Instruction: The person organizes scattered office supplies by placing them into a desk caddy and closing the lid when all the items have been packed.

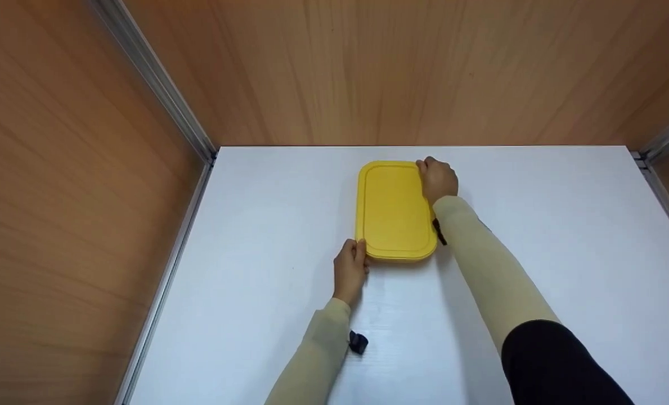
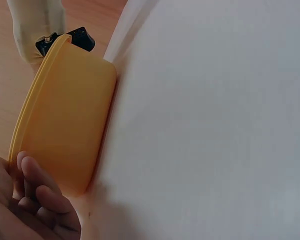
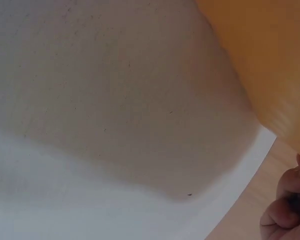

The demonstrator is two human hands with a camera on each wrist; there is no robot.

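1. Wood-panelled walls (image 1: 368, 67) enclose a white counter (image 1: 537, 225); a yellow lidded container (image 1: 395, 209) sits near its far middle.
2. The left hand (image 1: 350, 269) has its grip curled on the container's near-left corner.
3. The right hand (image 1: 439, 179) grasps the far-right corner.
4. Wrist views crop most fingers; the container's contents are hidden.
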